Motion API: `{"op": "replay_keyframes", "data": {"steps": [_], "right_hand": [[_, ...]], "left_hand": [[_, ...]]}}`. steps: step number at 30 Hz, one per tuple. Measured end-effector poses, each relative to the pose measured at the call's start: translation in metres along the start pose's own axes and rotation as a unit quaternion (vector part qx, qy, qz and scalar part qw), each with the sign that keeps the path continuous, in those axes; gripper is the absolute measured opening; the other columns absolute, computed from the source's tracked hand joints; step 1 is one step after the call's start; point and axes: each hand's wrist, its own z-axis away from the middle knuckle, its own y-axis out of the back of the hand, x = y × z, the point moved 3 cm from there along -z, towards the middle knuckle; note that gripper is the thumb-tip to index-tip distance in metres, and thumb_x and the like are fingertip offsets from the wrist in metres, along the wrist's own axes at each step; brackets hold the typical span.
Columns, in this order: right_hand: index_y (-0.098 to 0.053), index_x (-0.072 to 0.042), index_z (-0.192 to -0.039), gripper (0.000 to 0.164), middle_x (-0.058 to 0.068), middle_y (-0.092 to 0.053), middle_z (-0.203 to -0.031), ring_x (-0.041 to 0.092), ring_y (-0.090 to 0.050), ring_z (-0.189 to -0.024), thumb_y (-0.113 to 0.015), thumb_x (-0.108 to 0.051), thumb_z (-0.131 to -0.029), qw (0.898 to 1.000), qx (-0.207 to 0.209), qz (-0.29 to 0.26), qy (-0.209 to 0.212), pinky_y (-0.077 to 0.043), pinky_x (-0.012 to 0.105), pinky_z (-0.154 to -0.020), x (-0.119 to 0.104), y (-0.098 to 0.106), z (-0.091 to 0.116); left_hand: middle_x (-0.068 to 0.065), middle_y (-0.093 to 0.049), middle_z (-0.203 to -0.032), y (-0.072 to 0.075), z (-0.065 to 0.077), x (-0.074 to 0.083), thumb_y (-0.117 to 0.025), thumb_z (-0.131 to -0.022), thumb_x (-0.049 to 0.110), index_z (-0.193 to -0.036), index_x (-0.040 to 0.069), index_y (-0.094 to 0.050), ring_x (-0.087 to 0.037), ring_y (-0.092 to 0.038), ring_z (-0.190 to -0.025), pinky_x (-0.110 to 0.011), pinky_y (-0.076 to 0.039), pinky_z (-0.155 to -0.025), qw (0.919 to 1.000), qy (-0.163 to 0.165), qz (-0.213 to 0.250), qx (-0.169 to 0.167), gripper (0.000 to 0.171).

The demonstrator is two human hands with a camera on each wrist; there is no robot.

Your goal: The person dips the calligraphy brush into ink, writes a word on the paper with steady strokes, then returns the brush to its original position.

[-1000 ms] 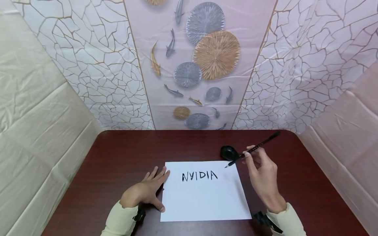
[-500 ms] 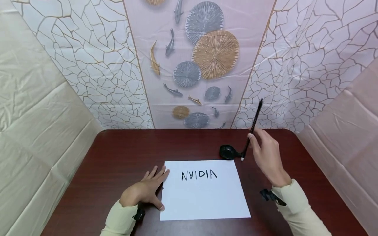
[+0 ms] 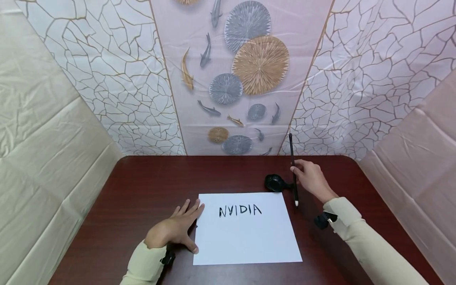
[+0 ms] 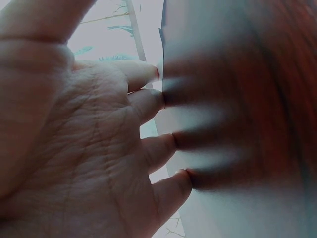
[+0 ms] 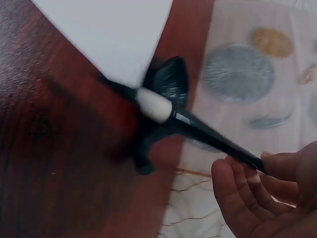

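Observation:
My right hand point(image 3: 311, 179) pinches a writing brush point(image 3: 294, 180) by its dark handle, between thumb and fingertips. In the right wrist view the bristles point(image 5: 154, 105) are white with a black tip. The brush crosses the projecting end of a small black ink dish point(image 3: 275, 183); whether they touch I cannot tell. My left hand point(image 3: 172, 231) lies with spread fingers at the left edge of a white sheet of paper point(image 3: 249, 241). Black brushed letters point(image 3: 240, 210) reading "NVIDIA" run across the sheet's upper part. Seen from the left wrist, the fingertips point(image 4: 183, 181) meet the table.
The dark red wooden table point(image 3: 160, 174) carries the sheet and dish. Behind it hangs a patterned cloth point(image 3: 261, 65) with fish and round leaf shapes. Pale cloth panels point(image 3: 46, 158) flank both sides.
My right hand has carried the brush from the paper's upper right corner to right of the dish, swinging its bristles towards me. My left hand stays in place.

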Motion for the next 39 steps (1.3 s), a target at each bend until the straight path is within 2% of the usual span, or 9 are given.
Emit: {"op": "replay_keyframes", "data": {"steps": [6, 10, 15, 21, 25, 28, 32, 36, 39], "right_hand": [[-0.055, 0.014, -0.142, 0.042, 0.021, -0.074, -0.1, 0.025, -0.072, -0.079, -0.057, -0.012, -0.109, 0.996, -0.069, -0.016, -0.048, -0.06, 0.037, -0.068, 0.02, -0.016, -0.014], [-0.065, 0.011, -0.13, 0.034, 0.023, -0.073, -0.111, 0.021, -0.066, -0.08, -0.06, -0.014, -0.108, 0.994, -0.095, -0.006, -0.059, -0.056, 0.035, -0.067, 0.03, -0.022, -0.019], [-0.077, 0.002, -0.109, 0.025, 0.022, -0.074, -0.121, 0.024, -0.062, -0.086, -0.061, -0.017, -0.108, 0.993, -0.099, -0.002, -0.063, -0.047, 0.034, -0.067, 0.039, -0.028, -0.025], [-0.079, -0.001, -0.096, 0.025, 0.02, -0.076, -0.119, 0.024, -0.067, -0.09, -0.063, -0.017, -0.107, 0.992, -0.101, -0.005, -0.073, -0.049, 0.034, -0.068, 0.044, -0.034, -0.032], [-0.079, -0.003, -0.092, 0.025, 0.017, -0.078, -0.109, 0.023, -0.066, -0.086, -0.065, -0.019, -0.105, 0.992, -0.1, -0.003, -0.081, -0.05, 0.033, -0.067, 0.046, -0.035, -0.038], [-0.078, -0.002, -0.089, 0.026, 0.016, -0.077, -0.103, 0.023, -0.065, -0.082, -0.065, -0.019, -0.105, 0.992, -0.099, -0.002, -0.082, -0.051, 0.033, -0.065, 0.046, -0.035, -0.04], [-0.074, -0.003, -0.083, 0.029, 0.014, -0.076, -0.096, 0.023, -0.063, -0.077, -0.065, -0.018, -0.106, 0.992, -0.095, -0.004, -0.081, -0.051, 0.033, -0.062, 0.049, -0.038, -0.038], [-0.071, -0.004, -0.082, 0.03, 0.012, -0.075, -0.092, 0.023, -0.061, -0.074, -0.066, -0.021, -0.106, 0.993, -0.091, -0.001, -0.079, -0.049, 0.034, -0.06, 0.051, -0.042, -0.039], [-0.073, -0.002, -0.094, 0.024, 0.012, -0.075, -0.092, 0.023, -0.063, -0.076, -0.067, -0.022, -0.105, 0.993, -0.087, -0.003, -0.074, -0.05, 0.034, -0.061, 0.05, -0.042, -0.043]], "left_hand": [[-0.006, 0.0, -0.179, 0.006, 0.005, 0.009, -0.101, -0.067, 0.041, -0.172, 0.019, -0.013, -0.037, 0.01, -0.163, -0.063, 0.0, -0.129, 0.9999, 0.007, -0.002, -0.008, 0.138], [-0.008, -0.003, -0.178, 0.008, 0.008, 0.012, -0.101, -0.067, 0.04, -0.171, 0.016, -0.016, -0.038, 0.006, -0.163, -0.062, -0.003, -0.129, 0.9999, 0.007, -0.011, 0.0, 0.137], [-0.008, -0.004, -0.178, 0.008, 0.009, 0.012, -0.101, -0.067, 0.04, -0.171, 0.016, -0.016, -0.038, 0.006, -0.163, -0.061, -0.004, -0.129, 0.9998, 0.012, -0.014, 0.0, 0.137], [-0.007, 0.0, -0.178, 0.007, 0.006, 0.008, -0.1, -0.068, 0.042, -0.172, 0.018, -0.012, -0.038, 0.01, -0.163, -0.062, 0.0, -0.129, 0.9999, 0.002, -0.002, -0.013, 0.138], [-0.006, 0.003, -0.179, 0.004, 0.002, 0.0, -0.099, -0.067, 0.048, -0.172, 0.022, -0.009, -0.038, 0.011, -0.162, -0.064, 0.001, -0.128, 0.9999, -0.014, 0.002, -0.005, 0.141], [-0.007, -0.001, -0.179, 0.008, 0.006, 0.005, -0.1, -0.066, 0.046, -0.172, 0.02, -0.013, -0.039, 0.008, -0.163, -0.063, -0.002, -0.128, 1.0, -0.006, -0.003, 0.002, 0.14], [-0.007, -0.001, -0.179, 0.011, 0.01, 0.013, -0.1, -0.067, 0.042, -0.172, 0.018, -0.014, -0.037, 0.008, -0.163, -0.062, -0.002, -0.129, 0.9999, 0.008, -0.009, -0.009, 0.138], [-0.003, 0.006, -0.178, 0.006, 0.004, 0.002, -0.098, -0.067, 0.052, -0.172, 0.024, -0.007, -0.036, 0.014, -0.162, -0.063, 0.002, -0.128, 0.9998, -0.007, -0.007, -0.017, 0.142], [-0.001, 0.007, -0.178, 0.001, -0.001, -0.008, -0.096, -0.065, 0.059, -0.172, 0.028, -0.006, -0.036, 0.014, -0.162, -0.065, 0.003, -0.127, 0.9998, -0.016, -0.005, -0.01, 0.143]]}}
